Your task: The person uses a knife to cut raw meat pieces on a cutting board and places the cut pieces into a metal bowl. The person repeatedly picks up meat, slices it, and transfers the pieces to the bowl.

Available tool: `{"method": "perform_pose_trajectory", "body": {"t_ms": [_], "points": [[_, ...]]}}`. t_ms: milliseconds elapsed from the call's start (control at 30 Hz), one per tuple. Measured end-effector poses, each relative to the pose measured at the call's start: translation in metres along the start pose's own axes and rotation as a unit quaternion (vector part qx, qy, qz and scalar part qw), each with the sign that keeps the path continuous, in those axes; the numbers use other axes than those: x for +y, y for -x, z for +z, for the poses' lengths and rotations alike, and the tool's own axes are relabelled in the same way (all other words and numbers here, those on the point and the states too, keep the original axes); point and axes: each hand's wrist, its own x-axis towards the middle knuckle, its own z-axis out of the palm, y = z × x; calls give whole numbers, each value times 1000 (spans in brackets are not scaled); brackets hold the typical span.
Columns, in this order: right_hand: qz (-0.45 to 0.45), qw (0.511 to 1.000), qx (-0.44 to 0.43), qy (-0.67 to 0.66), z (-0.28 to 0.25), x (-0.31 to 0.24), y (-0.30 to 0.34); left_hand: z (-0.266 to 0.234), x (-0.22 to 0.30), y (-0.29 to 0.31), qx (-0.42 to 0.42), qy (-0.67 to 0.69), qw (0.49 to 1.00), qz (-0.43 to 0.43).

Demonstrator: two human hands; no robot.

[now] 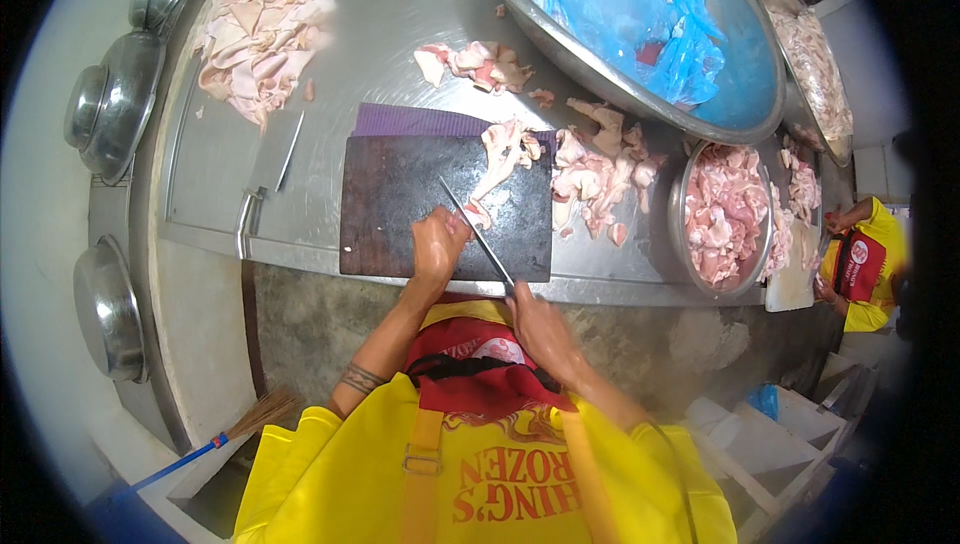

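Observation:
My right hand is wrapped round the handle of a slim knife, its blade slanting up and left over the dark cutting board. My left hand is closed on the lower end of a pale strip of raw meat with skin, close beside the blade. From there the strip stretches up to the board's far right corner. Trimmed raw pieces are heaped against the board's right edge. Under its far side a purple ribbed mat shows.
A cleaver lies left of the board. Pale skin pieces are piled far left, more meat beyond the board. A large basin holds blue plastic; a bowl of meat stands right. Another person works at far right.

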Motion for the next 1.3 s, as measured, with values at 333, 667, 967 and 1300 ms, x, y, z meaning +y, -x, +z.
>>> {"method": "perform_pose_trajectory", "body": {"t_ms": [333, 667, 967, 1300], "points": [[-9, 1000, -8, 9, -3, 22, 16, -14, 4, -32, 38, -119, 989, 78], [-6, 1000, 0, -23, -19, 35, 47, -31, 15, -16, 35, 11, 999, 28], [19, 1000, -7, -20, -17, 17, 14, -43, -2, 25, 14, 72, 997, -9], [-36, 998, 4, 61, 8, -13, -26, -35, -3, 28, 55, 39, 998, -12]]}}
